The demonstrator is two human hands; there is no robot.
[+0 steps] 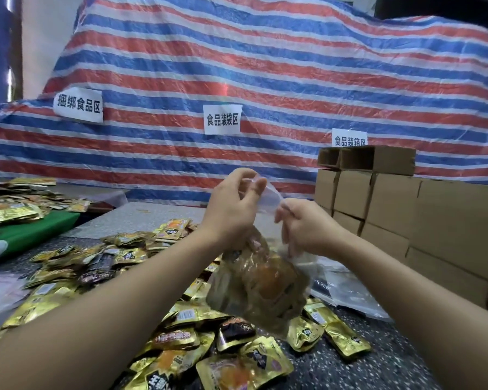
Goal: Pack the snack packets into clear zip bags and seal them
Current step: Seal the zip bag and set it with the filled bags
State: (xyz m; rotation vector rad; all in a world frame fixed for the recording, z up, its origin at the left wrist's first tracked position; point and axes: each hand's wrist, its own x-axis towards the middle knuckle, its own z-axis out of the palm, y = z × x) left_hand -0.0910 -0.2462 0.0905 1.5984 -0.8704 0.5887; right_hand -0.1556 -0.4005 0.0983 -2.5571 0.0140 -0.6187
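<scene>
Fingers (258, 184) of the left hand (231, 209) pinch one end of the clear zip bag's (261, 288) mouth strip; the right hand (302, 226) pinches the other end, a little lower. We judge this two-point hold keeps the zip line taut for sealing. The bag hangs at frame centre, lifted off the tabletop (389, 358): its film is cloudy, its lower half bulging with gold and brown snack packets (181, 342) like those strewn loose beneath. Empty clear bags (347, 288) lie at right, near stacked cardboard boxes (392, 204). Whether the seal is closed, we cannot tell.
</scene>
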